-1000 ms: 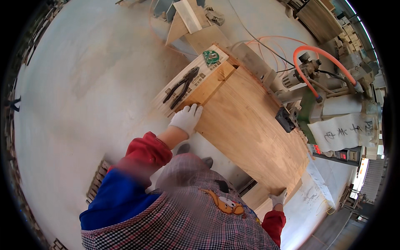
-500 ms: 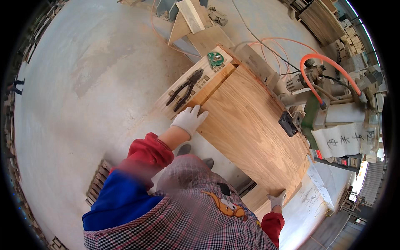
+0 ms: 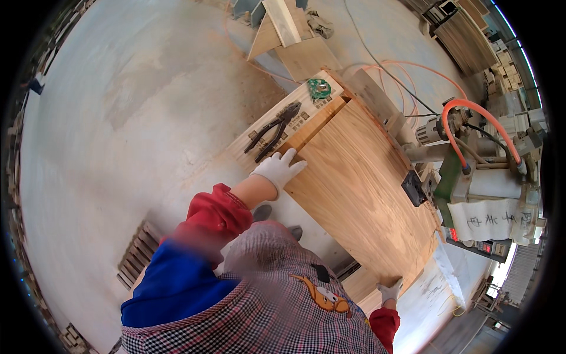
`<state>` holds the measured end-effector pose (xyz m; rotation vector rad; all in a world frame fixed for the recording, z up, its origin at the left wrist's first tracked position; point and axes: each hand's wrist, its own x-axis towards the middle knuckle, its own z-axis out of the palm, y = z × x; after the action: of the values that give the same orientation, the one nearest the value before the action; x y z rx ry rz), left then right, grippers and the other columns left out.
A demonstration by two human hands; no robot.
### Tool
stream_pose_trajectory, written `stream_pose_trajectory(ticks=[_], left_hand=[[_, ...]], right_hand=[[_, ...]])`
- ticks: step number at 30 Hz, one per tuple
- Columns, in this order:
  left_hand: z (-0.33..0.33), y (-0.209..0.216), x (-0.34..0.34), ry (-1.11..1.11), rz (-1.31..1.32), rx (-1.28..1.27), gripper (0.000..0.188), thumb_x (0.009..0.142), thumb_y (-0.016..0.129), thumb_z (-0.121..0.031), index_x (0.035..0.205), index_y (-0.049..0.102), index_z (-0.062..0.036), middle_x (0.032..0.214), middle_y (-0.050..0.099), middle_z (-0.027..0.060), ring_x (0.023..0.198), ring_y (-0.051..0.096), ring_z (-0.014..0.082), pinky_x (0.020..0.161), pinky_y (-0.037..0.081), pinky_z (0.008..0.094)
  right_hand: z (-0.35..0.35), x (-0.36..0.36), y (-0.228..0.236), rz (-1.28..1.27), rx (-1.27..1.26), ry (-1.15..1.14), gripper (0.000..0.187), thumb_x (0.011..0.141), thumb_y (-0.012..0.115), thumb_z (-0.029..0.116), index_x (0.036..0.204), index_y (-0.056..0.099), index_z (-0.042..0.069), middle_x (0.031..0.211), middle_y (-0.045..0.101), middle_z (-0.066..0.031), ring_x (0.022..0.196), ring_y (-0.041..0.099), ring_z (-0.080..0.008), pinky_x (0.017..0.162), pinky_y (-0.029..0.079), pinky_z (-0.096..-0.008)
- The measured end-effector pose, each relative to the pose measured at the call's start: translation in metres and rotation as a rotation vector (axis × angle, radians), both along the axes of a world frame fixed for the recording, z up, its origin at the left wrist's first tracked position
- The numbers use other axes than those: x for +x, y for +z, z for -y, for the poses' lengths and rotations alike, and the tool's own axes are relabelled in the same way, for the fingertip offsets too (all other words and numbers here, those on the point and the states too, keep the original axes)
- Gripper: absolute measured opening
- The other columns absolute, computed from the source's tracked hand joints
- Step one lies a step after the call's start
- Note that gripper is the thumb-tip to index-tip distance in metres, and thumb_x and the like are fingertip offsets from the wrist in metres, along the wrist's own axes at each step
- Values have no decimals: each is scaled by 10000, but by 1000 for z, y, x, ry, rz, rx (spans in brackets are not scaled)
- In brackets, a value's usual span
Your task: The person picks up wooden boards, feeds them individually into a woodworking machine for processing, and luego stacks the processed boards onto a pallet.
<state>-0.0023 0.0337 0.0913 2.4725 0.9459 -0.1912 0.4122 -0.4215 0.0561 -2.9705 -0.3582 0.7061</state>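
Note:
A wide wooden panel [image 3: 354,194] with a light brown grain lies across the work surface in front of me. My left hand [image 3: 280,172], in a white glove, rests at its near left corner with the fingers spread over the edge. At the panel's near right end is my right hand [image 3: 389,291], gloved too, thumb and fingers apart against the wood. Beyond my left fingers, black-handled pliers [image 3: 274,133] lie on a pale printed board [image 3: 250,141]. A green roll [image 3: 319,88] sits at that board's far end.
On the right stands a machine [image 3: 480,177] with an orange hose [image 3: 480,105] and a hanging paper sheet. A black block [image 3: 414,187] adjoins the panel's far edge. Loose boards [image 3: 306,56] lie beyond, and a slatted wooden pallet [image 3: 143,248] is on the floor at left.
The whole view has shifted a little, with the bench and machine appearing farther right and lower. Both hands keep their places on the panel.

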Motion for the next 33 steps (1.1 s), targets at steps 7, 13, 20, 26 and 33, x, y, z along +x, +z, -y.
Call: stream_pose_trajectory(ticks=[7,13,20,26,33], left_hand=[[-5,7,0,-3,-21,-39,867,647,741,-91,1407,340,-208,1422,315,182,1135,496,367,911,467,419],[-6,16,3,6,-61,-62,915,617,751,-71,1415,326,-213,1418,317,175,1120,507,359,896,479,416],[-4,10,4,16,-50,-30,915,607,746,-47,1408,330,-197,1392,327,198,1090,525,355,881,487,415],[-6,11,4,6,-55,-37,883,623,729,-38,1399,336,-183,1384,332,199,1083,530,354,870,492,411],[-9,12,3,1,-70,-17,887,606,737,-58,1392,343,-181,1362,359,182,1070,538,342,839,507,400]], right_hand=[[-9,-10,6,25,37,7,1239,493,880,141,1476,130,57,1484,223,-173,1354,283,-319,1103,304,-373],[-16,-15,12,1,51,-8,1200,521,848,44,1470,116,7,1495,190,-168,1360,260,-294,1113,271,-340],[-15,-13,10,-10,56,-24,1222,508,847,31,1470,95,-1,1494,189,-170,1361,257,-296,1116,265,-337],[-16,-13,10,-23,71,-32,1230,505,847,32,1469,85,-8,1498,182,-171,1368,247,-300,1119,259,-334],[-15,-13,12,-28,65,-23,1242,501,856,59,1468,80,-15,1500,182,-177,1369,247,-302,1118,255,-339]])
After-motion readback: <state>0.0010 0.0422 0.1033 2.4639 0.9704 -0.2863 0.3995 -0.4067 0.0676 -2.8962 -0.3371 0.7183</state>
